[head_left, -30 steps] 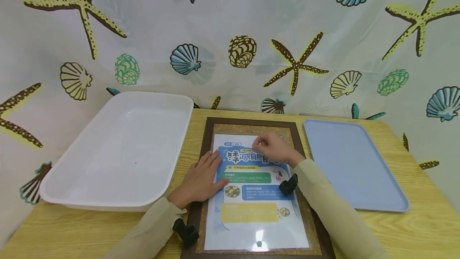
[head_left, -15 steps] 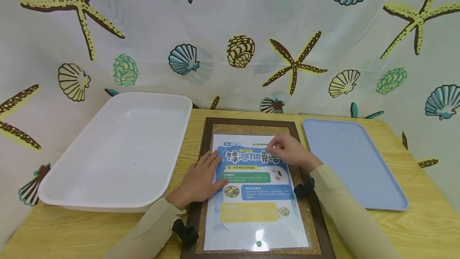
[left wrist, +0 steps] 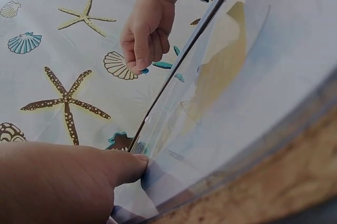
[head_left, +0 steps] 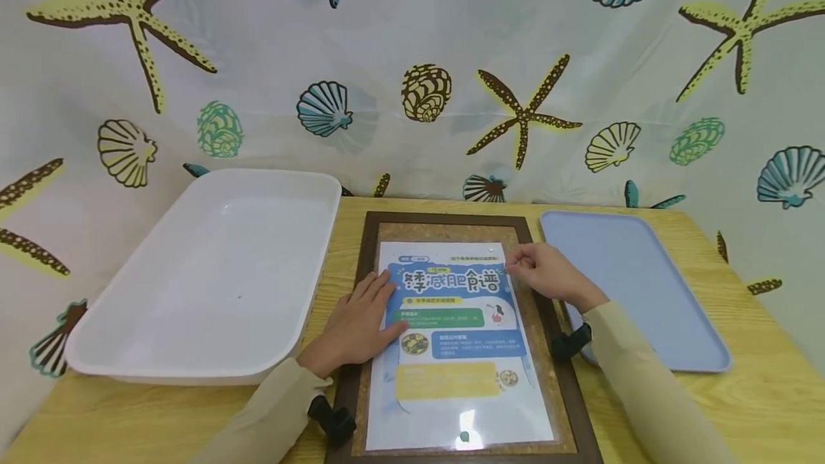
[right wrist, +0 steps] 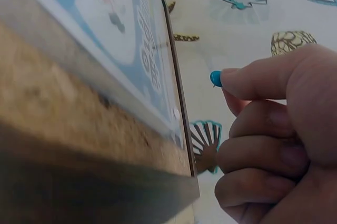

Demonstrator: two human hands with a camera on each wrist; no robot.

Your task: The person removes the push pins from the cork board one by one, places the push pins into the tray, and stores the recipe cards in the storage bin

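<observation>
A blue thumbtack (right wrist: 215, 78), its short point showing below the head, is pinched between thumb and index finger of my right hand (head_left: 544, 274). That hand hovers by the upper right edge of a printed poster (head_left: 464, 407), which lies on a cork board (head_left: 445, 233) with a dark brown frame. My left hand (head_left: 359, 321) rests flat across the board's left frame, fingers on the poster's left side; its thumb (left wrist: 126, 166) shows up close in the left wrist view. A green spot (head_left: 465, 437), like a tack head, sits at the poster's bottom middle.
On the left stands a large white basin (head_left: 213, 285). A shallow light-blue tray (head_left: 644, 292) lies to the right, close beside the board. Everything sits on a wood-grain table (head_left: 767, 378), with a shell-and-starfish curtain (head_left: 387, 34) hanging behind.
My right hand has moved rightward from over the poster's title to its right edge, uncovering the printed heading. The left hand keeps its place on the board.
</observation>
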